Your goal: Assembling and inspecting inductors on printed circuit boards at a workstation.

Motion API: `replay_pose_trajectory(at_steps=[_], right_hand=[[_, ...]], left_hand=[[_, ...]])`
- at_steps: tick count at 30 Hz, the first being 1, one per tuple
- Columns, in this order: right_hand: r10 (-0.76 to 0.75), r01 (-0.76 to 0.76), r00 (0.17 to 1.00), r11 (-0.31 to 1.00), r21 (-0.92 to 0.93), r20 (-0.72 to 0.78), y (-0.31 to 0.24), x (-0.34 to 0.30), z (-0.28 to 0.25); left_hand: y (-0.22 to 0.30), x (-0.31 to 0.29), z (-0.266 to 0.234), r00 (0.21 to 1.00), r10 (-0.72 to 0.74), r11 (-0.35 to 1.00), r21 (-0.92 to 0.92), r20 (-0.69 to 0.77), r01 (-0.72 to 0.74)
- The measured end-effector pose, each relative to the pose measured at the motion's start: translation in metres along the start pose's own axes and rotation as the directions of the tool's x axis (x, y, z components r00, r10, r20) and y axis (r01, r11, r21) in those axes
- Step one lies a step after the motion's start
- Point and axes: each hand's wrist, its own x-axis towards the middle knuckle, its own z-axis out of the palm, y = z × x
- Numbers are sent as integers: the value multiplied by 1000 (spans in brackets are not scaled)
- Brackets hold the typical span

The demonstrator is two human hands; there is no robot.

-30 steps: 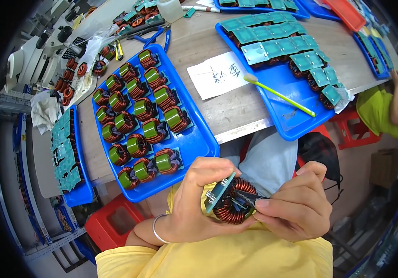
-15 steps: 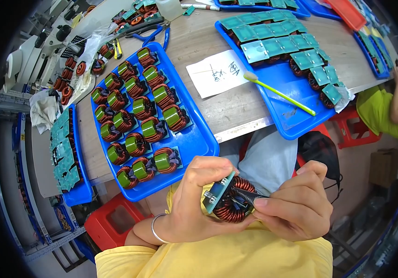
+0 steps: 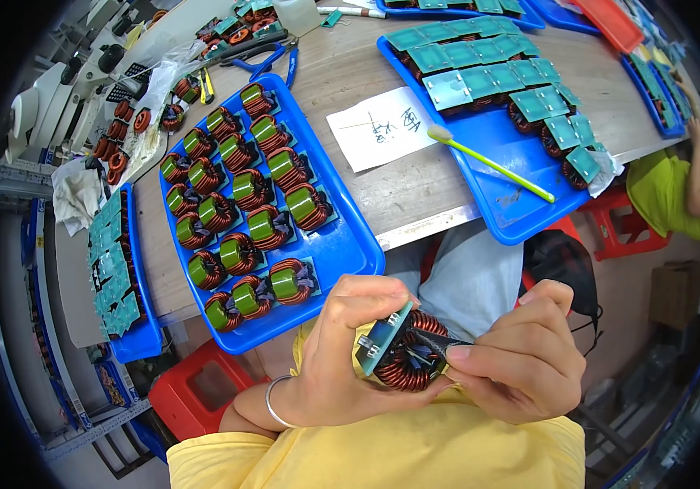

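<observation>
Hiding part of the dark strip point(image 3: 426, 337) under the right hand point(image 3: 521, 359), five o'clock; cropping a tray point(image 3: 535, 24) at one.

I see clear writing on one thing, the paper point(image 3: 354, 151) lying on the table point(image 3: 333, 90), just past twelve o'clock in my view. It bears a few big, dark, handwritten characters point(image 3: 412, 120), mostly on its right half, in a slanting row that climbs toward two o'clock. At eight o'clock I notice pale marks along the shelf point(image 3: 78, 401), too small for me to read.
</observation>
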Motion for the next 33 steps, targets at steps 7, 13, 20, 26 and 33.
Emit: replay_pose_trajectory(at_steps=[7, 13, 20, 26, 33], right_hand=[[-11, 11, 1000, 1000, 17, -4, 1, 0, 0], [-10, 11, 1000, 1000, 12, -24, 0, 1, 2], [-45, 46, 999, 998, 42, -23, 0, 3, 4], [-21, 65, 975, 979, 195, -221, 15, -6, -3], [283, -227, 959, 817, 530, -27, 21, -20, 16]], left_hand=[[0, 1, 3, 994, 25, 1000, 2, -103, -25], [1, 1, 3, 995, 34, 999, 22, -96, -32], [2, 0, 2, 995, -9, 1000, 4, -97, 9], [-1, 8, -2, 996, -87, 957, -276, 32, 92], [-8, 4, -10, 981, -129, 857, -481, 146, 185]])
